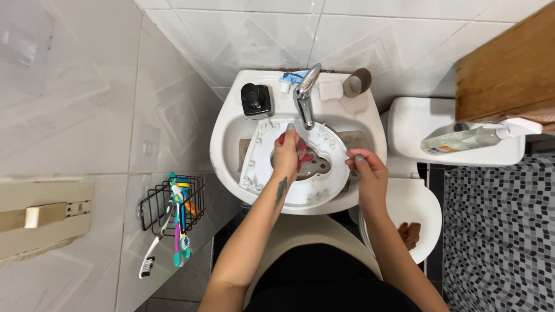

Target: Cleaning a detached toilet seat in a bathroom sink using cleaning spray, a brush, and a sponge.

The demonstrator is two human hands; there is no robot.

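Observation:
A white toilet seat (261, 157) lies underside up across the white sink (226, 133), under the chrome tap (304, 98). My left hand (286, 155) rests over the seat's opening, fingers closed on a red brush-like thing (302, 151) pressed to the inner rim. My right hand (366, 166) pinches the seat's right edge and holds it steady.
On the sink's back ledge stand a black soap dispenser (256, 99), a toothpaste tube (292, 79), a white soap bar (330, 90) and a cardboard roll (356, 82). A wire rack with toothbrushes (171, 203) hangs on the left wall. The seatless toilet (413, 202) and a spray bottle (471, 138) on the cistern are at right.

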